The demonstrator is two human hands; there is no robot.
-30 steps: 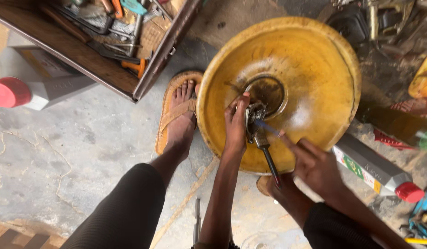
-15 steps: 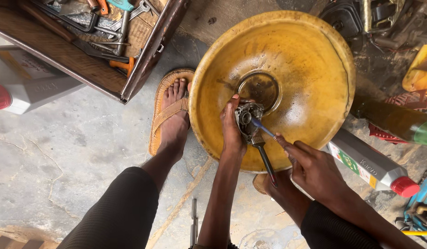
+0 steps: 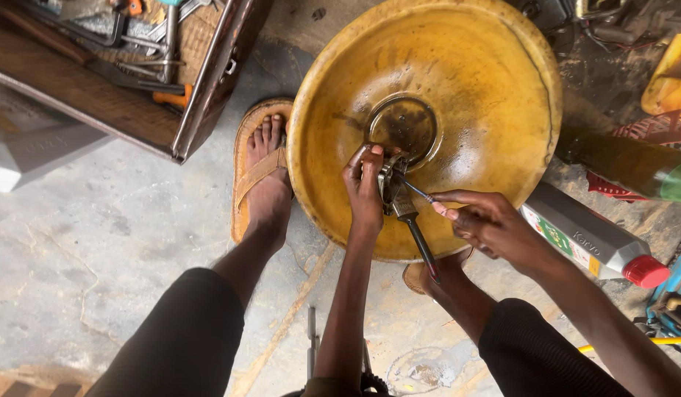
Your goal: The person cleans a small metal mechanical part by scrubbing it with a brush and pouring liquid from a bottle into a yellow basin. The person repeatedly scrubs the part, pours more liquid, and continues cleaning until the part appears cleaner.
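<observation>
Far left, a pale grey box-shaped container [image 3: 31, 151] on the concrete floor [image 3: 98, 242], cut off by the frame edge, top hidden under the toolbox. Brown open toolbox [image 3: 201, 103] upper left, also cropped; inside a jumble of wrenches and an orange-handled tool [image 3: 168, 95], most of them too tangled and dark to sort out. Left foot in a tan sandal [image 3: 256, 173] sits just beside the basin, toes touching its rim. Black-clad knees fill the bottom; between them a thin metal rod [image 3: 312, 345], lower end hidden.

Centre: big yellow basin [image 3: 495, 81], wet and oily, its top rim cut off; dark round patch at its bottom. Left hand [image 3: 364, 192] is clamped around a small grey metal part [image 3: 390, 180] held over the near inner slope of the basin; fingers cover most of it, so its shape is hard to make out. A dark-handled tool [image 3: 421, 246] hangs down from the part over the rim, how it's attached is hidden.

Right hand [image 3: 487, 220] pinches a thin blue-handled brush [image 3: 416, 192], fingertips closed on it, tip against the part; bristles too small to see. Right foot mostly hidden beneath the wrist.

Right: grey oil bottle with red cap [image 3: 590, 242] lying just beside the basin, green bottle [image 3: 635, 173] beyond it, yellow container [image 3: 671, 73] cropped at the edge, blue object bottom right unclear.
</observation>
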